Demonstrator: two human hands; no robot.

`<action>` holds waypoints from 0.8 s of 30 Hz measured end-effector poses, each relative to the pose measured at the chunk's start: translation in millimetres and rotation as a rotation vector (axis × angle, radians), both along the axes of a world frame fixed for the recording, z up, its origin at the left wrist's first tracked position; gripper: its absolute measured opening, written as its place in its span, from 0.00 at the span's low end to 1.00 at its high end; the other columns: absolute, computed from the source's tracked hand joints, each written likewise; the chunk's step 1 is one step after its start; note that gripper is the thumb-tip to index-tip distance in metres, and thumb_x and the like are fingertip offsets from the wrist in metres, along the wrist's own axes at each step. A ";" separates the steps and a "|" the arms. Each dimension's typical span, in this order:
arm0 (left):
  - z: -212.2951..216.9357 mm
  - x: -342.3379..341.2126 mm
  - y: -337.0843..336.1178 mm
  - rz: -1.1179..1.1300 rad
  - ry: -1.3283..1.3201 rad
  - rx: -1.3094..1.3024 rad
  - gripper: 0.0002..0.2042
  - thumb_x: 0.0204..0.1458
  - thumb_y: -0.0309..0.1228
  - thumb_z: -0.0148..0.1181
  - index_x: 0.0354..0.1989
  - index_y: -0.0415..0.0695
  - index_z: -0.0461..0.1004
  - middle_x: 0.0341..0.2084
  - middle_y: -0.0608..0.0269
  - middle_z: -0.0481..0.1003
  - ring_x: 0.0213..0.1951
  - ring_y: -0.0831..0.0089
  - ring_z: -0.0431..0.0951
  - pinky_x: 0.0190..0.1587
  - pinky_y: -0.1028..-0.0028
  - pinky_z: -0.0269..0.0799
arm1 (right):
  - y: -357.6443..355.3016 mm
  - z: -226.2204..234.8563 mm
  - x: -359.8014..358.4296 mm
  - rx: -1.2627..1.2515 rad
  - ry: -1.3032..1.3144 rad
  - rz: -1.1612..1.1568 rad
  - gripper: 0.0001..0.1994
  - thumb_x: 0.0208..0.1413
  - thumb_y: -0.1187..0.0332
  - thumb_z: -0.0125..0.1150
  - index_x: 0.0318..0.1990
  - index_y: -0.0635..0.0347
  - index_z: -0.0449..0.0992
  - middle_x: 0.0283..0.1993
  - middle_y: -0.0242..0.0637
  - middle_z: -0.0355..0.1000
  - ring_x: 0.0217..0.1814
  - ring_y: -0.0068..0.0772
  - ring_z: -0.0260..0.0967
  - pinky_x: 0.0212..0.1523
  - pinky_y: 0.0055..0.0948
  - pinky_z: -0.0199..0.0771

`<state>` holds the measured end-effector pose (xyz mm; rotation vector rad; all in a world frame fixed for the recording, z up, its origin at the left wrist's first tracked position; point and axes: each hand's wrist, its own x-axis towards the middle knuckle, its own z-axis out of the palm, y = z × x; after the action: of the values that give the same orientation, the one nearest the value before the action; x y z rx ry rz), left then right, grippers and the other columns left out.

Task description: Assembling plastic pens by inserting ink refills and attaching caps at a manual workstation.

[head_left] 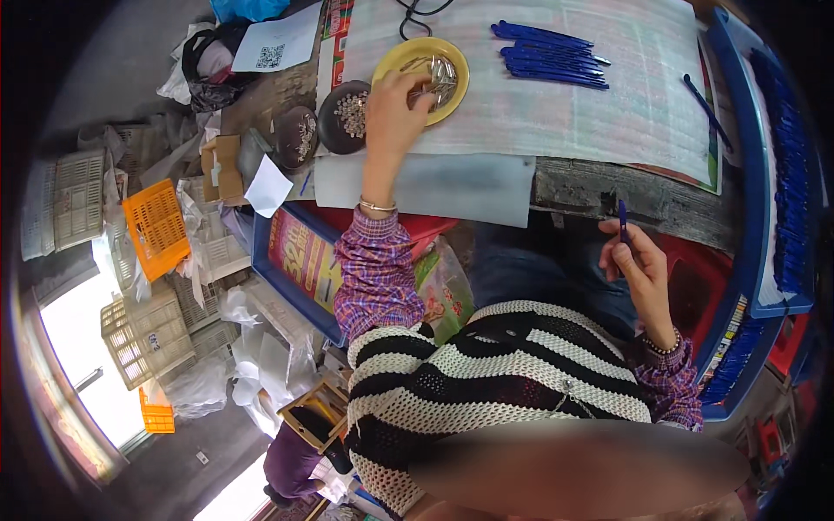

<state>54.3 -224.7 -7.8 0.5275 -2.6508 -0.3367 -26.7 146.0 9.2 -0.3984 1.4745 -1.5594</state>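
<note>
The right hand (pixel 638 259), right of centre, pinches a blue pen barrel (pixel 623 219), long axis near-vertical, free end toward the frame's top. Blue pens (pixel 552 59) lie crosswise, upper right. The left hand (pixel 398 115) curls its fingers into a yellow dish (pixel 462 78) of metal parts (pixel 446 80), any grip unclear; two dark bowls (pixel 329 128) alongside hold small pieces (pixel 353 114).

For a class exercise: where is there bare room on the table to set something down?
White sheet: near side of the blue pens, and between them and the lone pen. Crowded: the left end, with the left hand, yellow bowl and dark dishes.
</note>
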 end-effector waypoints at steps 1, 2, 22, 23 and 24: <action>-0.3 -5.2 7.3 0.019 0.002 0.037 0.09 0.43 0.29 0.59 0.33 0.42 0.77 0.29 0.58 0.74 0.35 0.62 0.75 0.39 0.68 0.68 | -0.7 0.4 -0.3 0.004 -0.013 -0.005 0.14 0.61 0.67 0.48 0.50 0.66 0.67 0.29 0.29 0.67 0.27 0.14 0.60 0.28 0.14 0.61; -0.9 -8.8 12.0 0.038 0.003 0.073 0.08 0.43 0.29 0.58 0.33 0.42 0.77 0.29 0.57 0.74 0.34 0.62 0.75 0.38 0.68 0.69 | 0.1 0.5 -0.3 0.010 -0.013 -0.008 0.14 0.61 0.67 0.48 0.50 0.66 0.67 0.29 0.29 0.67 0.27 0.14 0.60 0.28 0.14 0.61; 7.3 -1.7 10.2 0.022 0.311 0.450 0.05 0.47 0.23 0.56 0.31 0.38 0.75 0.22 0.62 0.77 0.23 0.79 0.75 0.28 0.80 0.70 | 3.6 -4.1 -12.5 -0.001 0.351 0.088 0.11 0.53 0.77 0.53 0.44 0.69 0.73 0.34 0.29 0.59 0.27 0.14 0.55 0.25 0.15 0.55; 5.4 -1.0 12.4 -0.010 0.360 0.551 0.05 0.47 0.22 0.56 0.32 0.37 0.75 0.23 0.64 0.77 0.24 0.80 0.75 0.29 0.81 0.70 | 1.6 -1.4 -10.7 0.003 0.264 0.026 0.11 0.51 0.78 0.54 0.43 0.68 0.73 0.33 0.28 0.60 0.28 0.14 0.57 0.26 0.15 0.57; 7.9 -4.1 22.8 -0.035 0.353 0.580 0.05 0.47 0.22 0.56 0.32 0.37 0.75 0.23 0.64 0.77 0.24 0.80 0.75 0.29 0.81 0.70 | -0.1 0.7 -9.4 0.031 0.264 -0.001 0.11 0.51 0.78 0.54 0.43 0.68 0.73 0.33 0.28 0.60 0.28 0.14 0.57 0.26 0.15 0.57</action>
<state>50.2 -202.0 0.1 0.5308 -2.2000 -1.1155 -36.1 145.9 9.9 -0.6038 1.6968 -1.5264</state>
